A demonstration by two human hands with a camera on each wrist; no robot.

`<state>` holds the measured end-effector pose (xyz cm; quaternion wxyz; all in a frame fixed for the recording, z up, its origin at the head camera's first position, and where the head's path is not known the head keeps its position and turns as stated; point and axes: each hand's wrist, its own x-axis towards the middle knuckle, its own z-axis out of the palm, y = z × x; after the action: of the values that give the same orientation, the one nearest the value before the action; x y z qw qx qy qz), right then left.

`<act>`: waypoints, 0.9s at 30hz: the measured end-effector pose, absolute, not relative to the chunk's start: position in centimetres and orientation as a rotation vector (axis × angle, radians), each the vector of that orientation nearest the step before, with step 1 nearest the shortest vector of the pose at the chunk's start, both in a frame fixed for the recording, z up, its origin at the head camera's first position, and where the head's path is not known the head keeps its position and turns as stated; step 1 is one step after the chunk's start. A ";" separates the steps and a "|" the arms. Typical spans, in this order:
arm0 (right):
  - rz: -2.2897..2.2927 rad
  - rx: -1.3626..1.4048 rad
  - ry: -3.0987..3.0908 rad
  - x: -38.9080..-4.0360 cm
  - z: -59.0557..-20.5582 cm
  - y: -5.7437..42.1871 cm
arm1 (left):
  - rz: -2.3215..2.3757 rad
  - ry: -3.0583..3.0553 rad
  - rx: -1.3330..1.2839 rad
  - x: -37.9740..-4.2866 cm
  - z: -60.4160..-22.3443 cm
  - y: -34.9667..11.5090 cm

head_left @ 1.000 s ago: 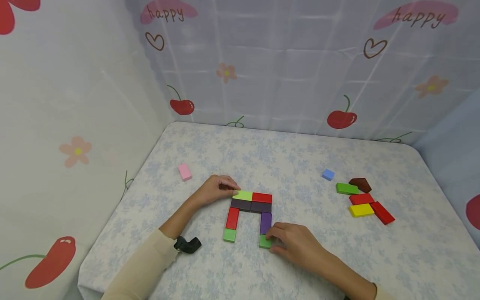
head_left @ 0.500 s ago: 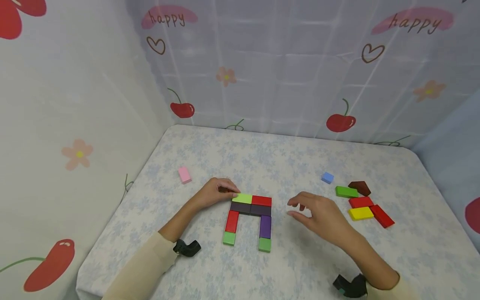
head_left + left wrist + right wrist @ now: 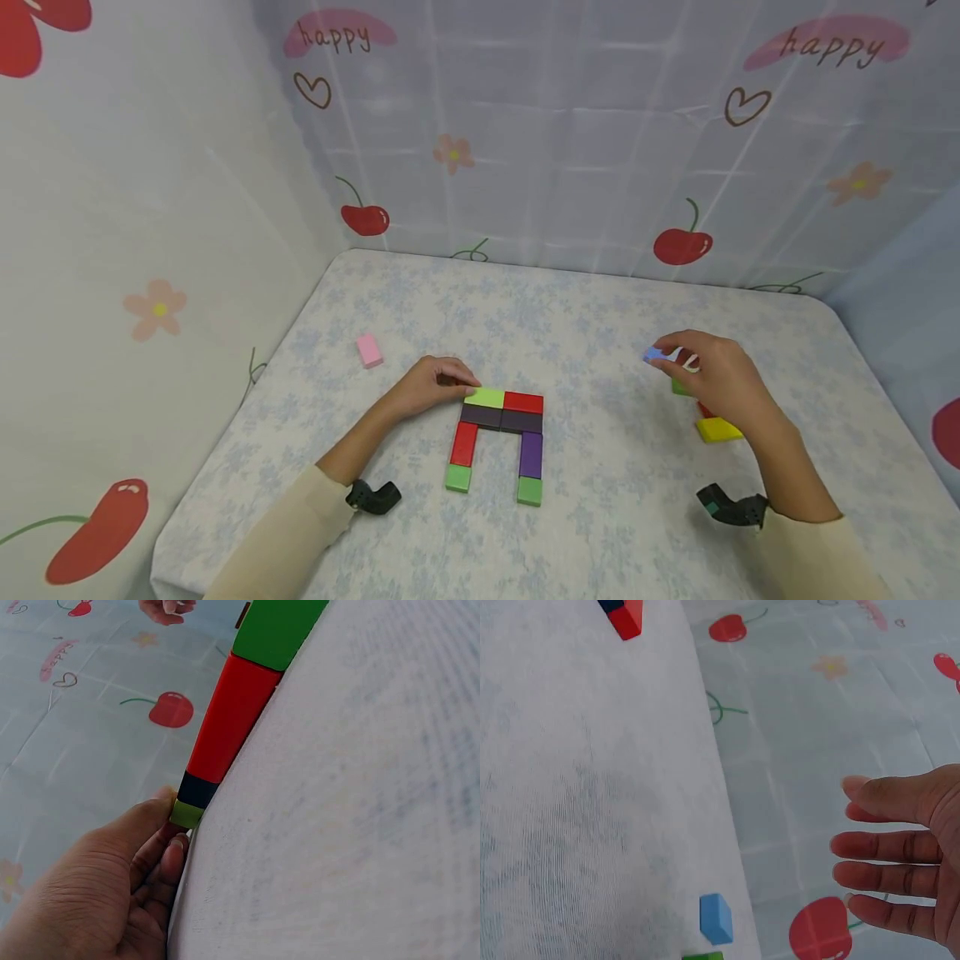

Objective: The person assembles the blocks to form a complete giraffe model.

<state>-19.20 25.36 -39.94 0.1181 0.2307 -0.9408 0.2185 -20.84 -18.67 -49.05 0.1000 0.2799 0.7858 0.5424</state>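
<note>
My left hand [image 3: 429, 388] has its thumb and forefinger pinched on the left end of a lime-green block [image 3: 186, 814]. This block tops a flat arch with a red block [image 3: 523, 403] beside it and two dark blocks [image 3: 480, 416] below. A red leg block [image 3: 463, 443] and a purple one [image 3: 531, 454] each end in a green block [image 3: 529, 492]. Over at the right, my right hand [image 3: 718, 377] overlaps a small blue block [image 3: 652, 356] in the head view. The right wrist view shows the blue block on the table, apart from the loosely extended fingers [image 3: 885, 845].
A pink block [image 3: 369, 351] lies at the left. Beneath and beyond the right hand are a yellow block [image 3: 718, 430] and a partly hidden green block [image 3: 679, 387]. The cloth-covered table [image 3: 600, 517] meets a printed curtain [image 3: 555, 150] at the back.
My right hand has left the lower green block of the purple leg and travelled right and away from me to the blue block. The left hand stays at the lime-green block.
</note>
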 end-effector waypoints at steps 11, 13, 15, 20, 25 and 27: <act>0.714 0.515 -3.089 -21.3 -41.7 29.7 | 1.622 2.311 0.878 -21.0 -49.2 -18.8; 0.720 0.488 -3.161 -21.5 -42.0 30.1 | 1.623 2.308 0.894 -21.0 -49.2 -18.8; 0.704 0.489 -3.212 -21.8 -42.3 30.4 | 1.620 2.313 0.901 -21.0 -49.1 -18.8; 0.657 0.485 -3.283 -22.3 -43.1 30.8 | 1.611 2.330 0.900 -20.9 -49.0 -18.8; 0.600 0.427 -3.335 -22.6 -43.6 30.5 | 1.606 2.326 0.854 -20.9 -49.1 -18.7; 0.572 0.430 -3.336 -22.6 -43.8 30.3 | 1.605 2.322 0.838 -20.9 -49.2 -18.7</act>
<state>-22.64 30.32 -43.78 -0.1348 0.1249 -0.9689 0.1660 -20.94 -18.66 -49.17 0.0982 0.2831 0.7848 0.5425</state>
